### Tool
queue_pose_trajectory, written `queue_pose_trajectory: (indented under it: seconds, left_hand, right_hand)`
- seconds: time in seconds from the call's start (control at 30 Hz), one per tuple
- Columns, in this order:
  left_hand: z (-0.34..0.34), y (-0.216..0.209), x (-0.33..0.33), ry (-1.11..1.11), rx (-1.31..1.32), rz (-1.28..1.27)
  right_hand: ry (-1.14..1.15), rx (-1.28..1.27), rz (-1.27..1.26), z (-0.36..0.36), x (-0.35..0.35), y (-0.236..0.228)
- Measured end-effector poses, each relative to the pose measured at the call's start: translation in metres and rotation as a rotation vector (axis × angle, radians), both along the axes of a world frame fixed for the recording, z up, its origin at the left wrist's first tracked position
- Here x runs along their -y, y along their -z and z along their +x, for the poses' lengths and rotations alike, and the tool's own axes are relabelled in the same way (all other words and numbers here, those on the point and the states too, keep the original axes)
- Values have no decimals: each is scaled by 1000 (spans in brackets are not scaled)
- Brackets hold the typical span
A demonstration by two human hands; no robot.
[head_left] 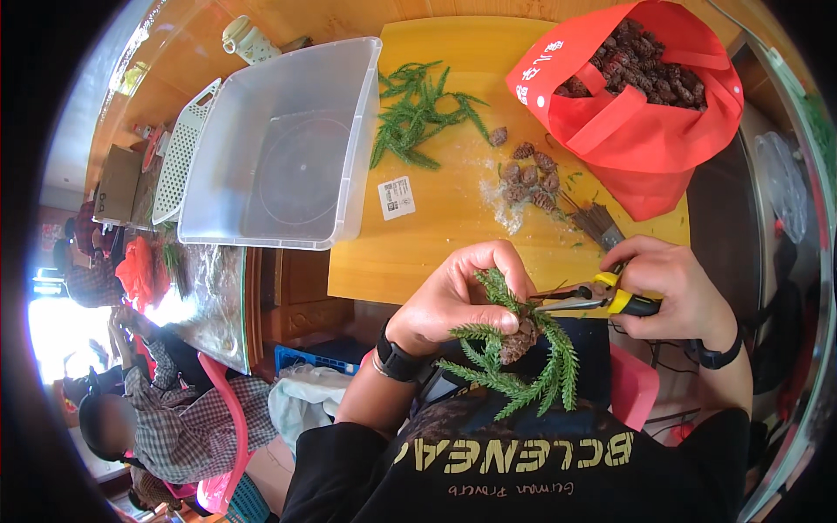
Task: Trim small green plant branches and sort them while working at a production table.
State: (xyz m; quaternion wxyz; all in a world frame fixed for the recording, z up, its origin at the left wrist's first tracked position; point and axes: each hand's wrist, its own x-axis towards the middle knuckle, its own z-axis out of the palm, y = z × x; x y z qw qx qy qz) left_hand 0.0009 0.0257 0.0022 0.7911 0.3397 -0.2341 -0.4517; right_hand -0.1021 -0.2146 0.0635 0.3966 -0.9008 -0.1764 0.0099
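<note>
Between the thumb and fingers of my left hand (471, 301) is a green artificial pine sprig (558, 362), its needled branches hanging down toward my shirt. A brown pine cone (520, 340) sits among those branches, just below my thumb. My right hand (667, 288) is closed around the yellow-and-black handles of a pair of pliers (602, 296). The pliers' jaws reach left to the top of the sprig, beside my left fingers; whether they grip a wire there I cannot tell. Both hands are held at the near edge of the yellow table (427, 253).
A clear plastic bin (296, 166) stands at the left. More green sprigs (423, 113), loose pine cones (532, 174), a white label (397, 199) and a bundle of thin brown wires (597, 225) lie on the table. A red bag (628, 157) full of cones stands far right. Another person (174, 418) sits at left.
</note>
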Motion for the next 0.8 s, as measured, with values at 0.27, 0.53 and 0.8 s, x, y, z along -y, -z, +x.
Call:
queue_pose_trajectory:
  seconds: [0.27, 0.53, 0.8]
  left_hand:
    - [1, -4, -2, 71, -111, 63]
    - [1, -3, -2, 137, -139, 104]
    - [2, -7, -1, 145, -139, 120]
  right_hand:
    - [-27, 62, -57, 6, 0, -3]
    - [-22, 184, -98, 8, -3, -1]
    - [4, 207, -81, 5, -6, 2]
